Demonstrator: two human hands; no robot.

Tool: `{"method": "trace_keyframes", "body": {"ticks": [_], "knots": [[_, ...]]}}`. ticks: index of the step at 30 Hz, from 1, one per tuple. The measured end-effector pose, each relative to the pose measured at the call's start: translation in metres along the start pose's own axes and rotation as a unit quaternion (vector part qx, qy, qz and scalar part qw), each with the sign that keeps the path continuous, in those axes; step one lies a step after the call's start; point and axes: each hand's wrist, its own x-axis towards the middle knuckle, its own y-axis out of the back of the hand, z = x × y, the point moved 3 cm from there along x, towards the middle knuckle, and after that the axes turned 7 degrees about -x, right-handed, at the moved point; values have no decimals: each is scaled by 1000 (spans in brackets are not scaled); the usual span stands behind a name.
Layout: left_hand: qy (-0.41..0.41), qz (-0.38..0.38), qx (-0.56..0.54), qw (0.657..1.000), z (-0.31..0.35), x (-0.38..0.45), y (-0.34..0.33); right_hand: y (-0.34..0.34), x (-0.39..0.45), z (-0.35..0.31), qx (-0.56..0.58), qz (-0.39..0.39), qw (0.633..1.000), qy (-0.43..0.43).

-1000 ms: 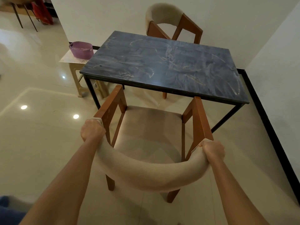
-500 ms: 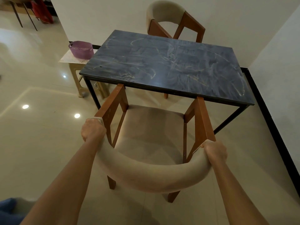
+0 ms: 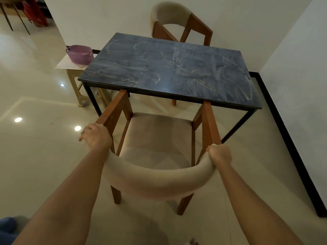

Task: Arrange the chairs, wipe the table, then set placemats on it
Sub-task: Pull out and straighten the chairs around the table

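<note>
The near chair, with a beige seat, brown wooden frame and curved beige backrest, stands in front of me. Its front arm tips reach just under the near edge of the dark blue table, whose top shows pale smear marks. My right hand grips the right end of the backrest. My left hand lies on the left end, blurred, with its fingers loosened and pointing left. A second matching chair stands at the far side of the table, against the wall.
A purple basket sits on a small beige stool at the table's left. White walls with a black skirting close off the right and far sides. Glossy tiled floor stretches to the left.
The near chair has slid forward, and its arm tips now sit under the table's edge. My left hand's fingers have loosened from the backrest. My right hand still grips.
</note>
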Motion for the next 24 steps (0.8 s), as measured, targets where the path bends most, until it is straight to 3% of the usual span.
{"method": "trace_keyframes", "body": {"ticks": [3,6,9,16,24], "knots": [[-69,53,31,996,17,-20,8,1,-2,-10,-53,58,988,130],[-172,91,24,981,47,-41,11,7,-4,-17,-125,105,946,281],[-256,104,16,961,84,-66,20,21,-1,-15,-153,119,912,360],[-411,165,-47,895,200,-133,49,75,43,0,-202,142,865,438],[-470,200,-59,858,340,-193,76,148,125,2,-228,184,834,468]]}}
